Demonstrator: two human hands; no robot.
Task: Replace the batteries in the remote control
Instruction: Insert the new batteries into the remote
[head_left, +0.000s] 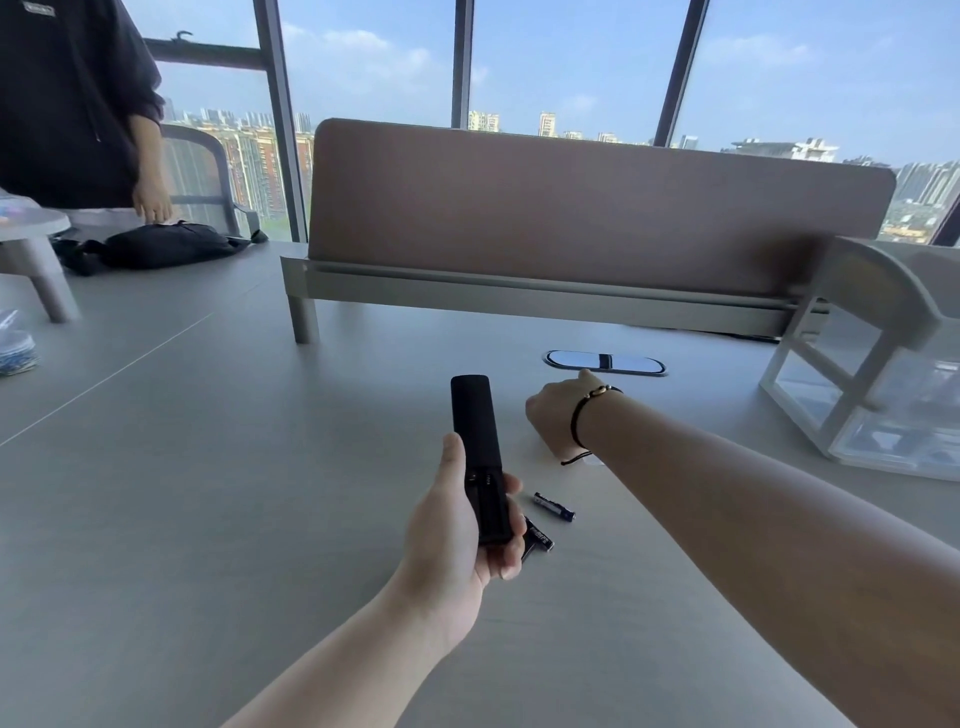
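My left hand (457, 525) grips a slim black remote control (475, 447) by its lower end, back side up, with the battery compartment open and looking empty. Two batteries lie on the grey table (208, 519) just right of that hand: a blue one (554, 506) and a darker one (537, 538) partly hidden behind my fingers. My right hand (553, 415) reaches forward over the table beyond the batteries, knuckles up and fingers curled under. What lies under its fingers is hidden.
A brown desk divider (597, 208) stands across the back. An oval cable grommet (605, 362) sits just past my right hand. A clear plastic drawer box (893, 426) is at the right. A person stands far left by a black bag (166, 244).
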